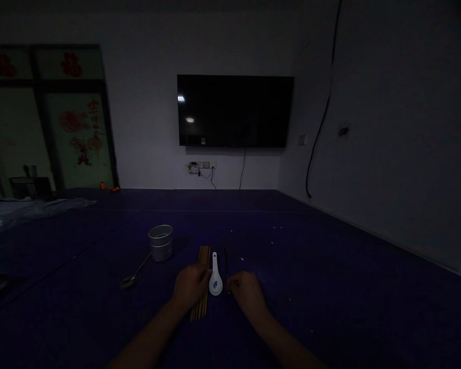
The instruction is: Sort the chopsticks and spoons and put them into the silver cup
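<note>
The left hand (192, 287) was partly closed, its curled fingers over the chopsticks (200, 309); whether it gripped or only steadied them, the view did not tell. The right hand (248, 292) had its fingertips drawn together in a pinch at the near end of the dark slender utensil (226, 261).

The white spoon (215, 284) lay between the hands, bowl toward the person. The chopsticks lay side by side to its left, the dark utensil to its right – a roughly parallel layout that probably kept each item separate and reachable. The low hand positions presumably limited rolling or skewing.

The metal spoon (128, 281) lay obliquely on the table (292, 318), its handle end beside the upright metal cup (161, 248).

Count: two hands, two spoons, one cup, one dark utensil, several chopsticks – exact number not readable, being partly covered.
</note>
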`<state>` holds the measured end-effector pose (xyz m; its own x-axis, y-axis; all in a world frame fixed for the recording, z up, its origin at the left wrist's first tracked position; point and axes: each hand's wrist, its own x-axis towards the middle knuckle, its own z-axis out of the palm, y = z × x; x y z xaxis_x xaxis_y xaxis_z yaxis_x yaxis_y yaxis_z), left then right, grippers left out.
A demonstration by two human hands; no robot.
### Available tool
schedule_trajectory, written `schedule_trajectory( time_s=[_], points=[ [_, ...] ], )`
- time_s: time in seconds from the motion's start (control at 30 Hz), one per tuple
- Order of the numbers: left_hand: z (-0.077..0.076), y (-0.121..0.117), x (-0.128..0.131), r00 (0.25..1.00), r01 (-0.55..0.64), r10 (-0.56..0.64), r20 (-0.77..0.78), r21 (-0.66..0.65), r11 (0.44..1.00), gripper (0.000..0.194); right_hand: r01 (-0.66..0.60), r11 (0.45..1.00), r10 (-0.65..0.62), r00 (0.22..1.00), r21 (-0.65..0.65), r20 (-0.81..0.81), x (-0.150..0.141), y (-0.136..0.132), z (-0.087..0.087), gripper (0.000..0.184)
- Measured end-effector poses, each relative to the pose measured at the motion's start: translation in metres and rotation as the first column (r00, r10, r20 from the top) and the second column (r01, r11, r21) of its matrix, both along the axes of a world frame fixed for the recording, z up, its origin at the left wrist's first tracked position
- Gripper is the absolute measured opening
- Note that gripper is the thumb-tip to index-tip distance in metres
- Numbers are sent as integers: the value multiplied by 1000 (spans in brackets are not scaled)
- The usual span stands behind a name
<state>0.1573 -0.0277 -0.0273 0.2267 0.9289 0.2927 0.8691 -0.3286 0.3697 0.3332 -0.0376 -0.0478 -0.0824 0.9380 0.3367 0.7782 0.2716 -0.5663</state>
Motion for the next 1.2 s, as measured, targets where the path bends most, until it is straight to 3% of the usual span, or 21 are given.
schedule_trajectory(
  time_s=[0.43,0.73,0.83,1.0,1.2],
  points=[
    [-2,0,-2,998,-58,58,5,12,998,35,-56,997,55,998,-59,-28,1,1,3,34],
    [2,0,-3,993,-109,108,-51,-15,994,36,-15,997,17,999,-76,33,2,3,1,30],
    [8,-2,-4,978,-183,182,-99,-3,983,36,33,999,-31,998,-38,62,1,2,2,31],
    [25,-2,-21,860,-443,436,-265,38,896,35,78,993,-87,991,84,105,-1,-3,7,30],
    [36,1,-68,702,-640,655,-279,155,752,35,127,969,-148,985,211,88,-4,-14,18,31]
  ],
)
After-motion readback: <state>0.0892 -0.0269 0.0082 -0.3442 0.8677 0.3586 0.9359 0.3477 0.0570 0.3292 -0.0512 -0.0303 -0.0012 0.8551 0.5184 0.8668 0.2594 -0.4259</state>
